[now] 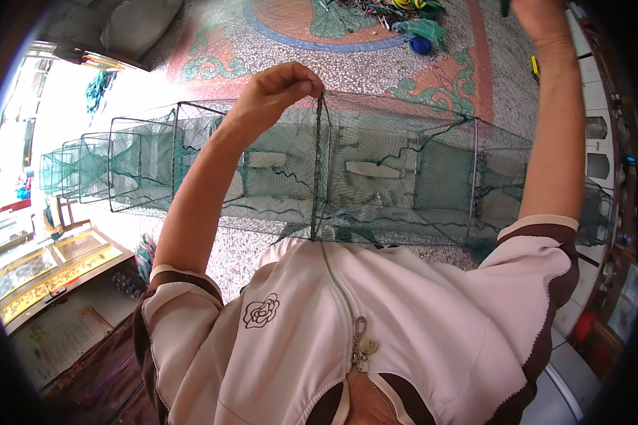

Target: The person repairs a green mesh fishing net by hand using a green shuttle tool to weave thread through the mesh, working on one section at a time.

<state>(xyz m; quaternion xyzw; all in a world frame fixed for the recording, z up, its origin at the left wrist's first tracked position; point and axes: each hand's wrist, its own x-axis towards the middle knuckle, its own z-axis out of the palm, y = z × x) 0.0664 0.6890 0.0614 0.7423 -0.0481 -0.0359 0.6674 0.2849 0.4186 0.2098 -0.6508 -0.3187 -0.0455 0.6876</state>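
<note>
A long green mesh net trap (pixel 443 177) with square dark frames stretches across in front of me, from the far left to the right side. My left hand (pixel 280 88) is closed in a pinch at the top corner of one frame (pixel 318 166), where thin cord or mesh meets the dark bar. High at the upper right, my right hand (pixel 542 21) is raised well away from the net and partly cut off by the picture's edge. Its fingers look curled around a dark thing, of which only a small end shows.
A heap of cords and tools (pixel 397 14) with a blue ball-shaped roll (pixel 420 45) lies on the patterned floor (pixel 262 71) at the far side. A glass-topped cabinet (pixel 64 262) stands at left, a grey seat (pixel 135 28) at far left. White cabinets (pixel 597 156) line the right.
</note>
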